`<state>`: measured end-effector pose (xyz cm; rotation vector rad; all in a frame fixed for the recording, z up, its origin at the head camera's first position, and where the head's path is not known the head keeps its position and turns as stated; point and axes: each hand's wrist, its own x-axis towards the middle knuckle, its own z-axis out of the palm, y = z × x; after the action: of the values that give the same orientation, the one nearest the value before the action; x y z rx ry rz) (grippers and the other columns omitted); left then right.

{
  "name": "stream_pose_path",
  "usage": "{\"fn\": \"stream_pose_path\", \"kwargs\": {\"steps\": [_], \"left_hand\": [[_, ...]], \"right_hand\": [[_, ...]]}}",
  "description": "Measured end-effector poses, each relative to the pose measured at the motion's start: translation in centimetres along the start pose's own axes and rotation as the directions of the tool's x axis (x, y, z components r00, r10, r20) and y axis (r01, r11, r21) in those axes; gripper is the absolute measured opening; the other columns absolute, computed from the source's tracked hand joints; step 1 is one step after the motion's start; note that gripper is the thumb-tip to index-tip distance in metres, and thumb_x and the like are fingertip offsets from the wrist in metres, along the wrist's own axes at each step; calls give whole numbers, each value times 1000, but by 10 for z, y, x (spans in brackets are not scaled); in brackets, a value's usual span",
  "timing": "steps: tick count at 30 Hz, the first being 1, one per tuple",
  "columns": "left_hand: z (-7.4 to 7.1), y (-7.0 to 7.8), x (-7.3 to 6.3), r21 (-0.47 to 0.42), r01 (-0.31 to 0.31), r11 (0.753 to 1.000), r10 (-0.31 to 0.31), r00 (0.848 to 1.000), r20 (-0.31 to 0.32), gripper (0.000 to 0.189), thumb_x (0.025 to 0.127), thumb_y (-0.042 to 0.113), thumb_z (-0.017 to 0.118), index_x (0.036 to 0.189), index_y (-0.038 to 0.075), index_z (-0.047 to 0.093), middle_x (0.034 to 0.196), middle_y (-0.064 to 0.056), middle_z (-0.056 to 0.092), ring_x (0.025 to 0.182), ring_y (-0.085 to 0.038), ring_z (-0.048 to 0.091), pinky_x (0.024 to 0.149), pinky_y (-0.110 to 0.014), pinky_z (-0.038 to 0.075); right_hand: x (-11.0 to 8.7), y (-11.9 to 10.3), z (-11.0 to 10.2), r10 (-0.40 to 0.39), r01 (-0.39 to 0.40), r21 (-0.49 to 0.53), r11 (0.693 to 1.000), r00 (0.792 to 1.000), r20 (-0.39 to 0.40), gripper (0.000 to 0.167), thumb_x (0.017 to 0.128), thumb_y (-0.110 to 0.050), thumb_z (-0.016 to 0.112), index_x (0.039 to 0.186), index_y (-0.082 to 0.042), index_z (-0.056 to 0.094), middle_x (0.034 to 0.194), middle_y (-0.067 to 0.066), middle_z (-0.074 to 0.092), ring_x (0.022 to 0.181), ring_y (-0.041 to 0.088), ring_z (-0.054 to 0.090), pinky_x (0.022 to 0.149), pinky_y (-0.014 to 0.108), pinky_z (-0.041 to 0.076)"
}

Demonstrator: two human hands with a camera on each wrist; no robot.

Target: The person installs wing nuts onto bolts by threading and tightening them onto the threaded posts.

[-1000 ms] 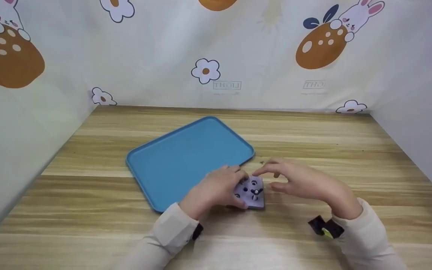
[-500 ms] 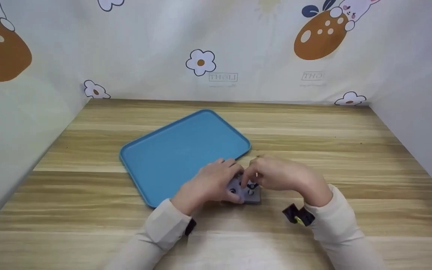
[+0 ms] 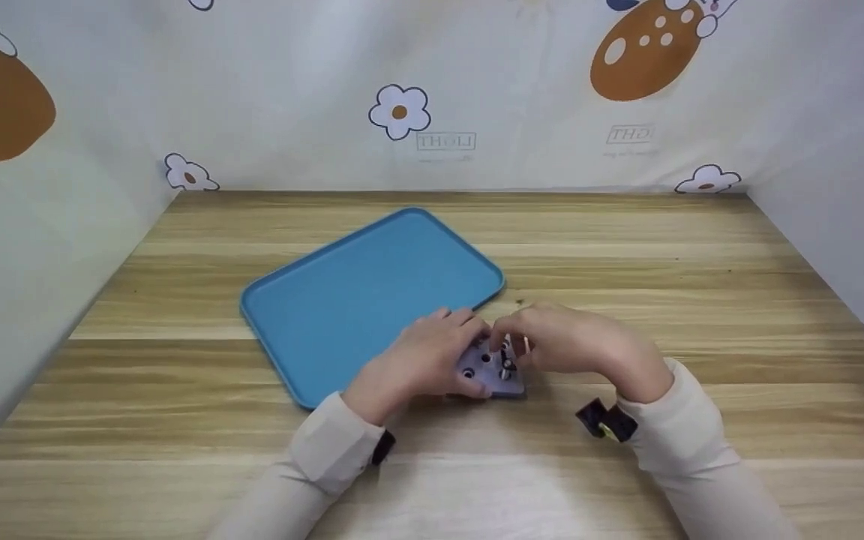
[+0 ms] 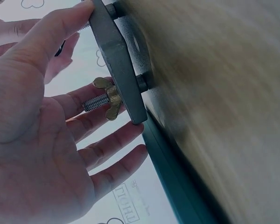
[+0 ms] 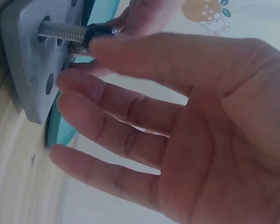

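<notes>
A grey metal plate (image 3: pixel 496 382) with several round holes lies close to the near edge of the blue tray (image 3: pixel 372 300). My left hand (image 3: pixel 432 352) holds the plate by its left side, thumb at the near edge. In the left wrist view a brass wing nut (image 4: pixel 113 99) sits on a threaded bolt (image 4: pixel 96 102) through the plate. My right hand (image 3: pixel 574 341) is over the plate's right part. In the right wrist view its thumb presses a black wing nut (image 5: pixel 100 33) on an upright bolt (image 5: pixel 60 31); the index finger is mostly hidden behind it.
The tray lies at an angle on the wood-grain table (image 3: pixel 627 255), behind and left of the plate. A pale printed curtain (image 3: pixel 297 112) closes off the back and both sides.
My right hand has come left from beside the plate and taken the black wing nut between thumb and index finger. My left hand keeps its hold. The head view has tilted slightly down.
</notes>
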<state>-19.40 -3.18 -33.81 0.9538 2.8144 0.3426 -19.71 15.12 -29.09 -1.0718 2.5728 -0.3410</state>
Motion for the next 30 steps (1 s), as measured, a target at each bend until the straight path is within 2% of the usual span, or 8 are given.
{"fn": "stream_pose_path", "kwargs": {"steps": [4, 9, 15, 19, 24, 27, 30], "left_hand": [[0, 0, 0, -1, -1, 1000, 0, 1000, -4, 64, 73, 47, 74, 123, 15, 52, 120, -3, 54, 101, -22, 48, 86, -38, 44], [0, 0, -1, -7, -1, 1000, 1, 1000, -9, 65, 73, 47, 74, 124, 14, 52, 121, -4, 54, 102, -23, 49, 88, -39, 43], [-1, 0, -1, -26, 4, 1000, -4, 1000, -5, 64, 72, 46, 75, 123, 14, 52, 123, -3, 53, 105, -23, 48, 91, -41, 42], [0, 0, -1, -23, 14, 1000, -14, 1000, 5, 65, 72, 46, 75, 124, 15, 52, 124, -3, 52, 106, -23, 48, 91, -40, 42], [0, 1, 0, -13, 17, 1000, -17, 1000, 7, 65, 72, 47, 75, 124, 15, 52, 124, -3, 53, 105, -22, 48, 90, -39, 43], [0, 1, 1, -7, 19, 1000, -19, 1000, 8, 64, 71, 48, 75, 121, 16, 52, 121, -2, 53, 103, -21, 48, 87, -38, 43], [0, 1, 1, 2, 16, 1000, -16, 1000, 6, 60, 71, 49, 74, 117, 16, 52, 118, -2, 53, 101, -21, 48, 84, -38, 43]], "right_hand": [[0, -3, 1, 111, -111, 9, 994, 993, 33, 23, 79, -10, 69, 100, -7, 61, 84, 3, 62, 79, 16, 57, 71, 30, 46], [0, -5, 1, 210, -210, 0, 978, 977, 29, 23, 83, -27, 68, 82, -8, 55, 73, -1, 52, 68, 14, 48, 61, 27, 39], [2, -7, 1, 262, -262, 2, 965, 964, 39, 24, 89, -27, 60, 74, -9, 55, 66, -2, 45, 62, 14, 43, 56, 26, 34], [1, -5, 0, 218, -219, 16, 976, 976, 28, 22, 90, -25, 59, 75, -8, 55, 67, -2, 45, 62, 13, 43, 56, 25, 34], [-6, -1, -5, 61, -60, 32, 998, 998, -33, 5, 90, -7, 53, 90, -9, 57, 81, 3, 56, 73, 15, 52, 65, 29, 43], [-8, 2, -5, -30, 32, 31, 999, 998, -54, 26, 85, 7, 49, 101, -11, 60, 89, 6, 60, 81, 17, 55, 72, 32, 45], [-7, 4, -3, -85, 87, 39, 995, 995, -45, 39, 79, 15, 46, 105, -11, 61, 88, 6, 61, 82, 17, 55, 73, 31, 45]]}}
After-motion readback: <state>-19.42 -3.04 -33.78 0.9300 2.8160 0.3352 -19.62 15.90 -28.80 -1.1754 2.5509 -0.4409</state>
